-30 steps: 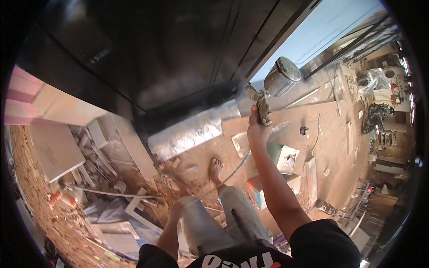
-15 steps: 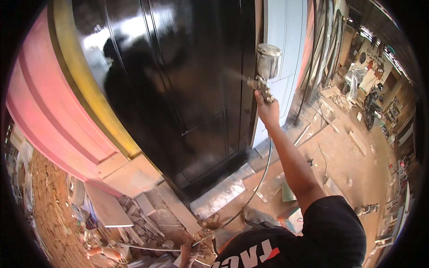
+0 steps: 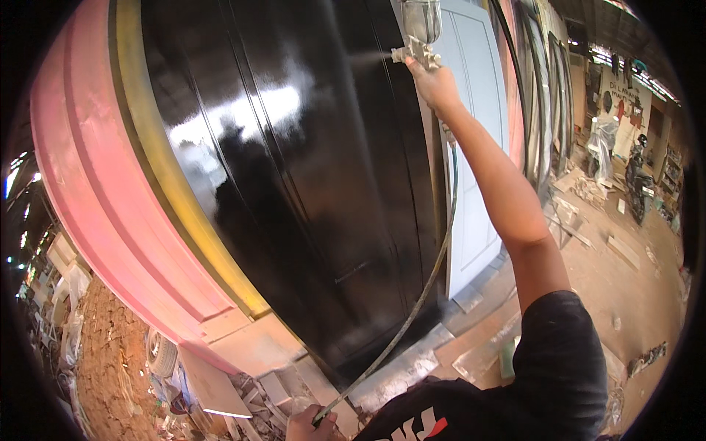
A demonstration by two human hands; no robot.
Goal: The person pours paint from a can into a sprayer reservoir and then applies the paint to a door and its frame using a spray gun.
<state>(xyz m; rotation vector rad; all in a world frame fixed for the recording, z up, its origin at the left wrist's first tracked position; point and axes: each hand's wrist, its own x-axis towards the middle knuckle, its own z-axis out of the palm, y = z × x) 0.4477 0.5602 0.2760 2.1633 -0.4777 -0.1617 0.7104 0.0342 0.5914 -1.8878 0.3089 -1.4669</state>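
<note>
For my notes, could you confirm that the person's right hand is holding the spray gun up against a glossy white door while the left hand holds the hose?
Not quite: the head view shows the door is glossy black, not white. The right hand does hold the spray gun up at it, and the left hand holds the hose.

Cup of the spray gun (image 3: 421,29) ran off the top edge; its top was not seen. My right hand (image 3: 435,82) covered the handle, so trigger position could not be read. My left hand (image 3: 309,425) was cut by the bottom edge, fingers wrapped over the hose (image 3: 412,312). Door (image 3: 309,169) base sat behind scrap boards. Far shelves too small to identify.
</note>
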